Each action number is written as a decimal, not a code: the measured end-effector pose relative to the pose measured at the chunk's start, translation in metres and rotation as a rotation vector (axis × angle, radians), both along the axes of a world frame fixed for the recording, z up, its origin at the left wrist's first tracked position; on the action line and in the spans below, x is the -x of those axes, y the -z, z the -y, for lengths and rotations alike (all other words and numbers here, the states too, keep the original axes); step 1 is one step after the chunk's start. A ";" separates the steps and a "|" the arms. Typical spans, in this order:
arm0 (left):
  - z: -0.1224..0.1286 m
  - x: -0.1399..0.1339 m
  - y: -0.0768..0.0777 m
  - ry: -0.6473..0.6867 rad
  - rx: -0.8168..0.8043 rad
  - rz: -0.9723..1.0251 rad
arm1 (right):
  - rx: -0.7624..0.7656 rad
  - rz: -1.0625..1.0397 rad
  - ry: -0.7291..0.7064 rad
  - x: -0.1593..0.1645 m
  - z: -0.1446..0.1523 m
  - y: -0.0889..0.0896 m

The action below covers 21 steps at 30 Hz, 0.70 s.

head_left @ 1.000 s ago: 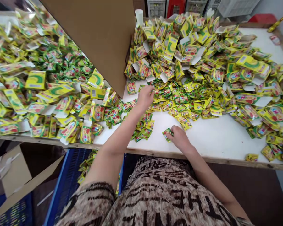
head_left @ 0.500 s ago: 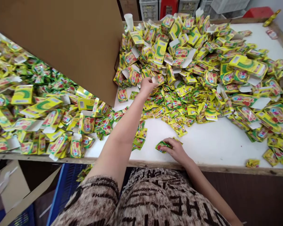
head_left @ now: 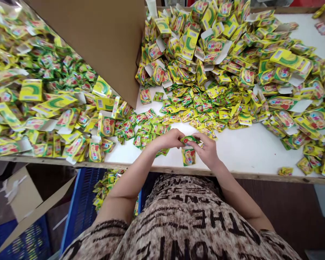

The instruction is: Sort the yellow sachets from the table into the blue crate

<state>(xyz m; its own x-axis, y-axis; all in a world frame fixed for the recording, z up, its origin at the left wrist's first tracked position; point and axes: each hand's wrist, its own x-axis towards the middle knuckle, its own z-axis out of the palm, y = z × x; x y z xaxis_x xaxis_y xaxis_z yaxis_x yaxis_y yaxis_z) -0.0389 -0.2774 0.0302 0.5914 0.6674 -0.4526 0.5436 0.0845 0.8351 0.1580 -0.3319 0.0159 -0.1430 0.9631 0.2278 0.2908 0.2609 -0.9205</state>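
My left hand (head_left: 173, 138) and my right hand (head_left: 207, 148) meet in front of me, low over the white table. Between their fingertips are small green packets (head_left: 189, 139) with a red print, pinched from both sides. Just below the fingers is a small yellow-and-green box (head_left: 189, 157), its white flap end towards the packets. I cannot tell whether the box rests on the table or hangs from the fingers. Beside my left hand lies a patch of loose green packets (head_left: 144, 135). A heap of yellow packets (head_left: 206, 122) lies beyond my hands.
A large brown cardboard sheet (head_left: 105, 43) stands at the left, between two heaps of packets and small boxes (head_left: 189, 43). A white cup (head_left: 152, 8) stands at the back. Below the wooden table edge (head_left: 249, 176) is a blue crate (head_left: 79, 202) at the left.
My left hand has come back from the heap to meet my right hand. A small box now shows below them. The view has tipped downwards.
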 end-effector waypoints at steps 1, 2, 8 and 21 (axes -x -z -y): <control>0.003 -0.001 0.007 -0.025 0.014 0.038 | -0.039 0.092 -0.036 -0.002 0.002 0.002; 0.006 -0.001 0.013 -0.056 0.028 0.079 | -0.060 0.166 -0.066 -0.004 0.003 0.004; 0.037 -0.001 0.030 -0.225 0.380 0.522 | 0.042 0.419 -0.152 -0.021 0.008 -0.008; 0.091 -0.037 0.056 -0.439 0.303 0.597 | 0.039 0.817 -0.441 -0.013 0.003 -0.040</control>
